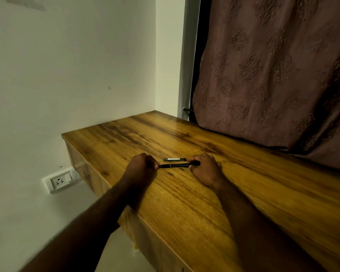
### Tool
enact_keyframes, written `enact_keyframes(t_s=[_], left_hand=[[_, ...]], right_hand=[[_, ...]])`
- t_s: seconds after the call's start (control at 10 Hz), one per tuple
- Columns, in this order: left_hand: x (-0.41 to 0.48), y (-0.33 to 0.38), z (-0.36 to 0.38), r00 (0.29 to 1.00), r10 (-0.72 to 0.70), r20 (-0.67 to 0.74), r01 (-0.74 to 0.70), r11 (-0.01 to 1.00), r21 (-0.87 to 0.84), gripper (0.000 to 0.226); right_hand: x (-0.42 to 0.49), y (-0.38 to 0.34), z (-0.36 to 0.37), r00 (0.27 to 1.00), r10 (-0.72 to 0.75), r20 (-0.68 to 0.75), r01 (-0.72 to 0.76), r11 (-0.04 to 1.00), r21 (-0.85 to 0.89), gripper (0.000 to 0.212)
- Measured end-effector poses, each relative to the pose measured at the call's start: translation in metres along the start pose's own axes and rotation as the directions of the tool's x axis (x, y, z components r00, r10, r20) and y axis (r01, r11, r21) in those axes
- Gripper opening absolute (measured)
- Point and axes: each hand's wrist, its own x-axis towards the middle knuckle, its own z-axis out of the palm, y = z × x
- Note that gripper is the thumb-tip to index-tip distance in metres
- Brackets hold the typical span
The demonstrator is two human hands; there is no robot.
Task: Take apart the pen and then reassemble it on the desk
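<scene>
A black pen (176,165) is held level just above the wooden desk (194,193), stretched between my two hands. My left hand (140,168) pinches its left end with curled fingers. My right hand (205,168) grips its right end, and the tip of the pen pokes out past the fingers. A short dark tube-like part (174,159) with a pale label lies on the desk just behind the pen, apart from both hands. How the pen's sections join is too small to make out.
The desk runs along a white wall on the left, and its left edge drops off near a wall socket (60,180). A patterned brown curtain (273,75) hangs over the desk's far right side.
</scene>
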Motion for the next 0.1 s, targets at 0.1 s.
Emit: enact_keyframes(t_s=[0.1], left_hand=[[0.0025,-0.0002,-0.0011,0.998,-0.058,-0.014,0.056,0.990,-0.130,0.018]], right_hand=[[0.0011,0.0030,-0.0020,1.000,-0.012,-0.003,0.012,0.999,0.050,0.029]])
